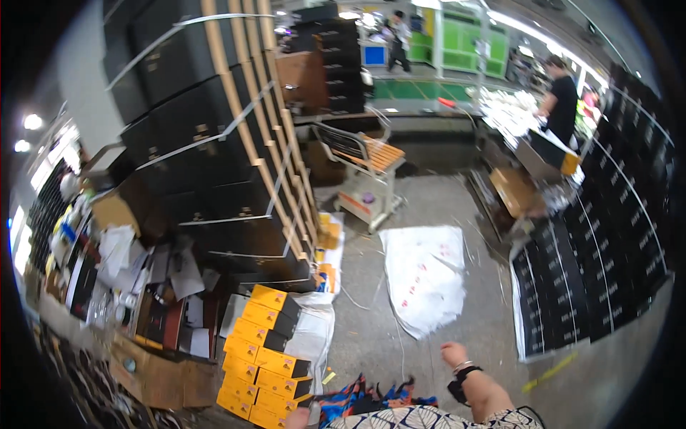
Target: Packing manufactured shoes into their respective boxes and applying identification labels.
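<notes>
Hanging loosely over bare concrete floor (457, 300), the right hand (453, 353) holds nothing; its fingers look curled toward a soft fist, though it is small and near the lower rim, so I cannot be sure how tightly. A watch and bracelets circle that wrist. The left hand (296, 418) barely pokes in at the bottom edge, just below the stack of yellow boxes (263, 350), and I cannot tell whether it is spread or closed.

That stack serves as the landmark. Its boxes are all shut, yellow on the end faces and black on the sides, piled several high and leaning against a white sack (314, 329). Left of the stack sits an open brown carton (153, 375), with loose papers and cartons heaped beyond it. Behind the stack rises a tall wall of black boxes (207, 143) strapped with wooden slats and bands. Right of the stack, across open floor, a flat white bag (425, 275) lies spread out, and the right hand is nearest to its lower end. Farther right, more black boxes (600, 264) stand in rows. Beyond the white bag stands a metal cart with a slatted top (368, 161). The widest free floor runs between the stack and the right-hand rows.
</notes>
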The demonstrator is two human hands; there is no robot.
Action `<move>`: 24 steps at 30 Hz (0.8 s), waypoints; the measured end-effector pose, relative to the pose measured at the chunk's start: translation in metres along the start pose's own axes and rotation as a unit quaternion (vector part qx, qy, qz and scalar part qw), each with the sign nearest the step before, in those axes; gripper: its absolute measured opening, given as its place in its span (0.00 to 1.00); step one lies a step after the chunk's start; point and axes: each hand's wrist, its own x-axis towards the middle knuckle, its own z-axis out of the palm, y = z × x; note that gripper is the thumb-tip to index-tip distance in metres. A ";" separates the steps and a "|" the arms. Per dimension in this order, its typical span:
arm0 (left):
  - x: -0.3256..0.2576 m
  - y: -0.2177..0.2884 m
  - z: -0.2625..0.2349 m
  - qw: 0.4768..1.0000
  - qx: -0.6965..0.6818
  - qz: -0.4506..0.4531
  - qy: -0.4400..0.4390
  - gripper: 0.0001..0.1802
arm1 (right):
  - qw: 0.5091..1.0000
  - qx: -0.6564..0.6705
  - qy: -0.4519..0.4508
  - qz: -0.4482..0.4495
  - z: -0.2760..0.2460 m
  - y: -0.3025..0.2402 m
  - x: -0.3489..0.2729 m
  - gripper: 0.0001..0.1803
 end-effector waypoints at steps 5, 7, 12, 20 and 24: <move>0.116 0.076 -0.012 0.996 -0.049 0.007 -0.073 0.19 | 0.950 0.219 0.124 0.184 -0.049 0.118 -0.032 0.10; 0.134 0.144 -0.017 0.991 -0.020 0.010 -0.136 0.18 | 0.929 0.219 0.122 0.273 -0.047 0.114 -0.055 0.11; 0.207 0.233 -0.008 0.970 0.029 0.080 -0.229 0.12 | 0.913 0.265 0.047 0.307 -0.023 0.065 -0.049 0.10; 0.349 0.384 -0.056 0.984 0.044 0.107 -0.135 0.16 | 0.926 0.333 0.106 0.143 -0.068 -0.079 0.061 0.07; 0.380 0.450 -0.048 0.973 0.079 0.159 -0.147 0.17 | 0.956 0.259 0.021 0.134 -0.075 -0.054 0.115 0.13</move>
